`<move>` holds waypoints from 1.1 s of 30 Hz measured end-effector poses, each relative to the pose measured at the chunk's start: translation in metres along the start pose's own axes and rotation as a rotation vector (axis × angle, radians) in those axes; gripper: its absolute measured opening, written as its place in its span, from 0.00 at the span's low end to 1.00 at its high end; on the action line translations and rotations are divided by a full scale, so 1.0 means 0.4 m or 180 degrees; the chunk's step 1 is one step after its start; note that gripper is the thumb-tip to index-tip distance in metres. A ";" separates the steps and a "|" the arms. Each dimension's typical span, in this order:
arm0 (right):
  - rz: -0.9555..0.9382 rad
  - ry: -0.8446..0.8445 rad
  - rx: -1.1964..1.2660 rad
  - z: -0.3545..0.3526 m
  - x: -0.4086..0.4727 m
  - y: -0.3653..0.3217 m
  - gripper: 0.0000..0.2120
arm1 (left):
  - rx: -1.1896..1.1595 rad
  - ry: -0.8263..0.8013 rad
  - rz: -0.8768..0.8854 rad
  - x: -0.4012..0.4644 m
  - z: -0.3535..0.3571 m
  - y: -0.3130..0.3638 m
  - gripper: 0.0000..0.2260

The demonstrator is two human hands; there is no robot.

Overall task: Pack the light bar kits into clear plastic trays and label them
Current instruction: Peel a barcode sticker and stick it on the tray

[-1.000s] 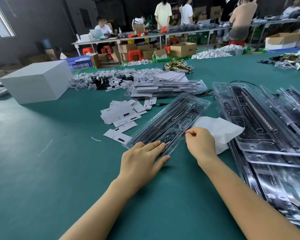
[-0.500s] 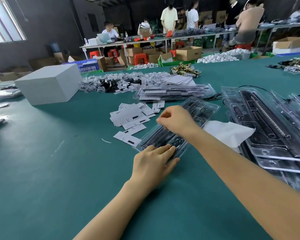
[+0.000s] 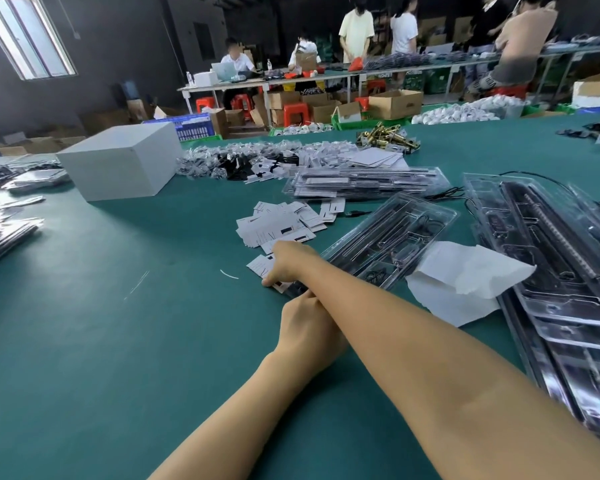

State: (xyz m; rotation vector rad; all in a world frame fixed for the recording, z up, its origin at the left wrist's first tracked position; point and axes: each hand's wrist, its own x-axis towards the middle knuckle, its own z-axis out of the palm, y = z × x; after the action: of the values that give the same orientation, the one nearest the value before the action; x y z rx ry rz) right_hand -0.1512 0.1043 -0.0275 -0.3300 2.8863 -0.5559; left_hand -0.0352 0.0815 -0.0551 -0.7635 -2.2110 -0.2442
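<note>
The green bench (image 3: 84, 341) carried all the work and filled most of the head view. A white box (image 3: 122, 161) sat on its far left part, well apart from the hands. On the right lay a stack of open clear plastic trays (image 3: 551, 271), the top one holding a long light bar; the stack ran out of view at the lower right. A flatter pile of packed trays (image 3: 364, 181) lay farther back, near the centre. One closed tray (image 3: 392, 233) lay diagonally in front of the person, its near end hidden under the crossed forearms. A torn white sheet (image 3: 465, 278) lay just beside that tray, between it and the open stack, with its far corner touching the tray's edge. Loose white labels (image 3: 278, 223) were scattered left of the closed tray. The right forearm crossed over the left. The right hand (image 3: 288, 261) reached to the nearest label (image 3: 260, 265) at the near edge of the scatter, fingers curled down onto it; whether they pinched it or only pressed it could not be told. The left hand (image 3: 309, 323) lay at the near end of the closed tray, its fingers under the right forearm, so its grip could not be told. A small white scrap (image 3: 229, 274) lay on the bench just left of the labels.
</note>
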 end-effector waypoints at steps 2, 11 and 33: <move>0.0023 0.0047 0.0120 0.005 -0.003 0.002 0.16 | -0.0002 -0.0068 0.0061 -0.004 0.002 -0.002 0.13; -0.0270 0.1486 0.2205 -0.056 -0.103 0.024 0.09 | -0.0274 0.0245 -0.0072 -0.017 0.018 0.003 0.13; 0.2563 0.2157 0.5341 -0.041 -0.321 0.345 0.11 | -0.0557 -0.0473 -0.0562 -0.026 -0.007 0.009 0.13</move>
State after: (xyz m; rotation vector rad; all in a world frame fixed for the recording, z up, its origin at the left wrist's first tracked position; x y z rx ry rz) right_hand -0.0567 0.2669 -0.0477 1.2897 1.5438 -2.6318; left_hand -0.0259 0.0786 -0.0609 -0.6986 -2.4248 -0.4879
